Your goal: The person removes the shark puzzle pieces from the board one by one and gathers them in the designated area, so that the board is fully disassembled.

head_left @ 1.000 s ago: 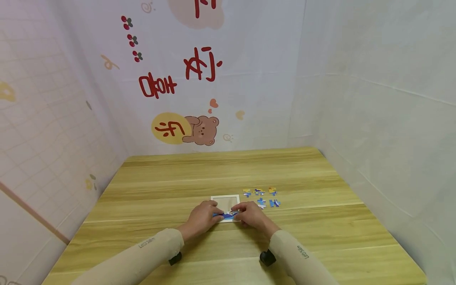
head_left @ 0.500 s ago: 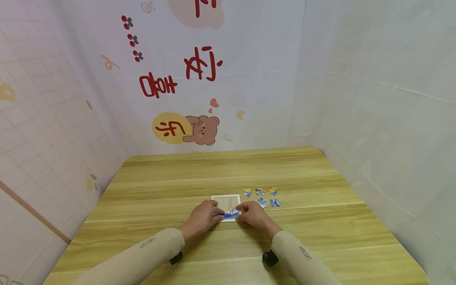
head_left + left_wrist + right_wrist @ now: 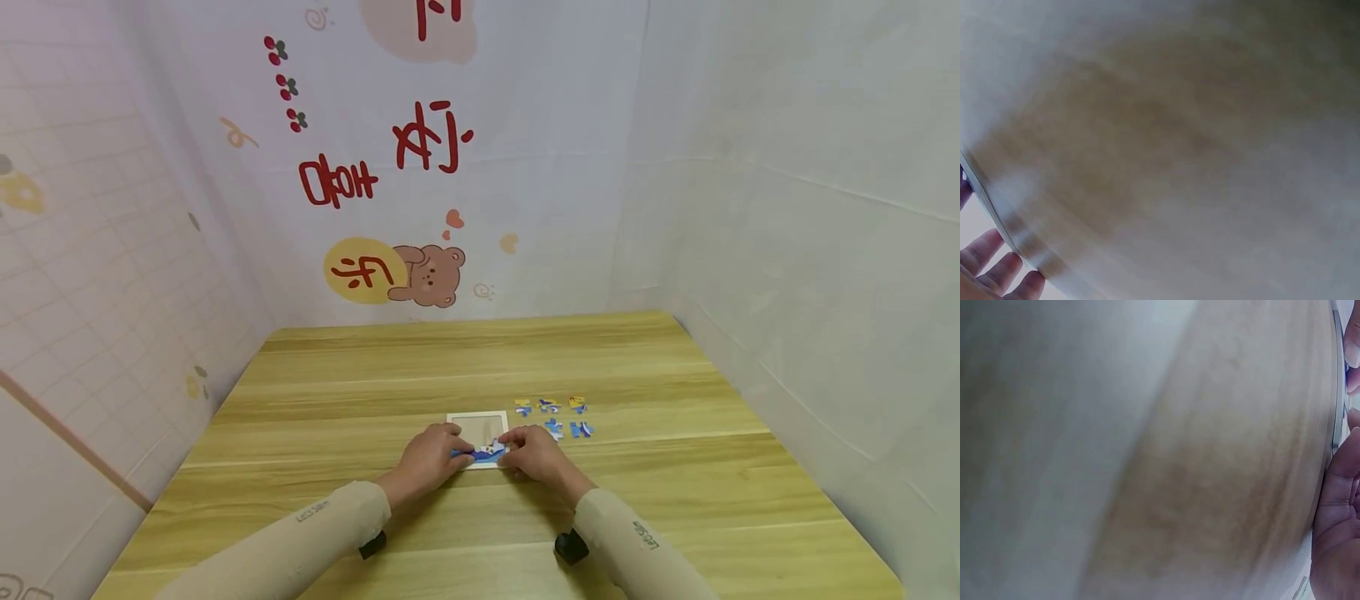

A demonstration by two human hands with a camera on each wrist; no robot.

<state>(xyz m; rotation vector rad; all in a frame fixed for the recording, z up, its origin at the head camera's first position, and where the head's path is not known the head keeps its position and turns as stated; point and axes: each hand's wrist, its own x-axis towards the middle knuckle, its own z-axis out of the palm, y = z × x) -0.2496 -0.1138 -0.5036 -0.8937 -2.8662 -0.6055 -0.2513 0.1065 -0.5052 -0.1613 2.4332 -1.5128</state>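
Note:
A small white puzzle frame [image 3: 477, 414] lies flat on the table. Joined blue, white and purple jigsaw pieces [image 3: 487, 456] fill its near part, while the far part shows bare backing. My left hand [image 3: 429, 457] grips the frame's left side, its thumb resting over the pieces. At the right side, the thumb and index finger of my right hand [image 3: 536, 454] are curled about a blue-and-white jigsaw piece [image 3: 498, 446] by the rim; the fingers partly hide it. In the left wrist view several left fingertips [image 3: 1007, 269] show at the corner.
Right of the frame lie several loose jigsaw pieces in two rows, among them a yellow one [image 3: 577, 403] and a blue one [image 3: 581, 429]. The wooden table [image 3: 360, 367] meets patterned cloth walls [image 3: 540, 208] behind and at both sides.
The right hand's fingers have shifted slightly right, uncovering more of the blue-and-white piece in the frame. The left hand keeps its place on the frame.

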